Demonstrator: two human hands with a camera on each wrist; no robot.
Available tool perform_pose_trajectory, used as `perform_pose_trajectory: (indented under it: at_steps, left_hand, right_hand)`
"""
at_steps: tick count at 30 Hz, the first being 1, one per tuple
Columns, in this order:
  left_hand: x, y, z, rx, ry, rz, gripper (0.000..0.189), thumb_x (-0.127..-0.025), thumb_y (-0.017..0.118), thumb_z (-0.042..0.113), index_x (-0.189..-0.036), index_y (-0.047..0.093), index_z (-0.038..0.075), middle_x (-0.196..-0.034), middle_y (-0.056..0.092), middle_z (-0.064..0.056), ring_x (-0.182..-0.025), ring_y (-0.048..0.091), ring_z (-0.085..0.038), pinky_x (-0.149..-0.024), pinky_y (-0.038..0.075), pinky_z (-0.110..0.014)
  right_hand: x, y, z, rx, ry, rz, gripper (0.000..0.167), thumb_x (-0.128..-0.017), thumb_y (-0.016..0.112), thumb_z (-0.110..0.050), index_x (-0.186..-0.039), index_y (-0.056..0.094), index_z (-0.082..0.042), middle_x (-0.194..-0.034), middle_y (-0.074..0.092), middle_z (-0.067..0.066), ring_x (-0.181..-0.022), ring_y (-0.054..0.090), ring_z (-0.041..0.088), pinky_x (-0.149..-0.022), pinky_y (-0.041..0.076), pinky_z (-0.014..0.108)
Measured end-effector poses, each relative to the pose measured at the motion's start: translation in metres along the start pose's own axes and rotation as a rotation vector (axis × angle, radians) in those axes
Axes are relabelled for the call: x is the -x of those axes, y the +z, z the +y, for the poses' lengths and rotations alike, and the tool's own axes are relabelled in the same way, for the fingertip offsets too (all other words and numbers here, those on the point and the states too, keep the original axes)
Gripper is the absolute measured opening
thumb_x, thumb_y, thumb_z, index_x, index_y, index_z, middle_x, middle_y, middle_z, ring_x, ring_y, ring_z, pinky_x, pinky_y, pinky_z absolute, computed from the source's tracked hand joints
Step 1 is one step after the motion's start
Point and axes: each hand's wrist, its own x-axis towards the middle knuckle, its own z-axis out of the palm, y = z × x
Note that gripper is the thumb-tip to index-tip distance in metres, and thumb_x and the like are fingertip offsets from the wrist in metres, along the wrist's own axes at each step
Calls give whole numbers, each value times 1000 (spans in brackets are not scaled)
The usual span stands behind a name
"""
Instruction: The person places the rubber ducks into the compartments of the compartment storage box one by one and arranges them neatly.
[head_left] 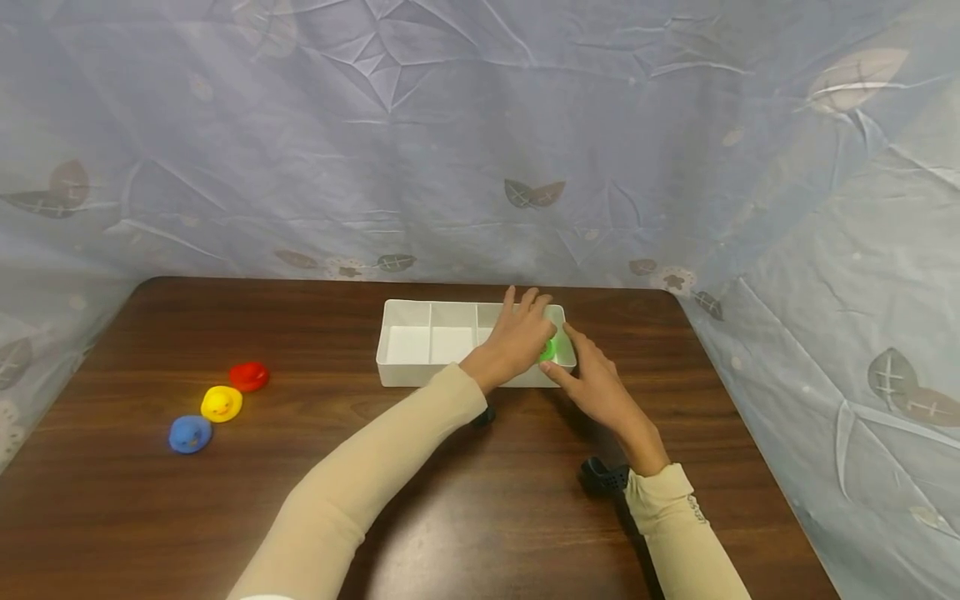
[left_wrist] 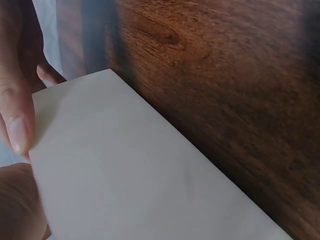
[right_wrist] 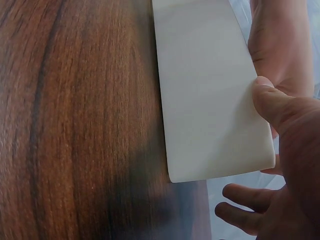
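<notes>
A white divided tray (head_left: 405, 375) stands near the back edge of the table. My left hand (head_left: 517, 333) reaches over its right-end compartment, with three fingers raised and the index bent down at a bright green toy duck (head_left: 548, 350). Much of the duck is covered by the hand, and the left thumb is hidden. At the tray's right front corner, my right hand (head_left: 596, 387) holds the rim, its thumb on the front wall and its index along the end. In the right wrist view, the right thumb (right_wrist: 270, 100) presses the rim while other fingers spread past the end.
At the left of the table lie a red toy duck (head_left: 249, 377), a yellow one (head_left: 222, 404) and a blue one (head_left: 191, 434), in a slanting row. A patterned curtain (head_left: 450, 150) hangs behind the brown table (head_left: 480, 500) and along its right side.
</notes>
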Motion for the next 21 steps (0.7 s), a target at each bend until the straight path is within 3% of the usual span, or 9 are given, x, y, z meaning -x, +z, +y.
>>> perform_pose_trajectory:
  at_steps: [7, 15, 21]
  left_hand:
    - [-3, 0, 0, 37, -56, -26, 24, -102, 74, 31, -122, 80, 20, -165, 48, -13, -161, 33, -38, -132, 24, -66]
    - [-2, 1, 2, 60, -122, -2, 16, -102, 74, 31, -107, 81, 18, -158, 55, -13, -159, 37, -39, -132, 25, -65]
    - [-4, 0, 1, 99, -131, -8, 26, -102, 74, 33, -122, 78, 17, -162, 51, -14, -160, 36, -39, -132, 26, -66]
  right_hand:
    - [-1, 0, 2, 4, -1, -3, 87, -108, 59, -49, -171, 15, -6, -176, 21, 26, -161, 22, 54, -123, 14, 83]
    - [-1, -1, 1, -2, 5, -22, 87, -109, 57, -48, -171, 14, -6, -177, 20, 25, -161, 21, 53, -122, 13, 84]
    - [-2, -3, -1, 7, 0, -20, 86, -109, 58, -48, -170, 15, -4, -176, 21, 27, -160, 22, 55, -121, 13, 85]
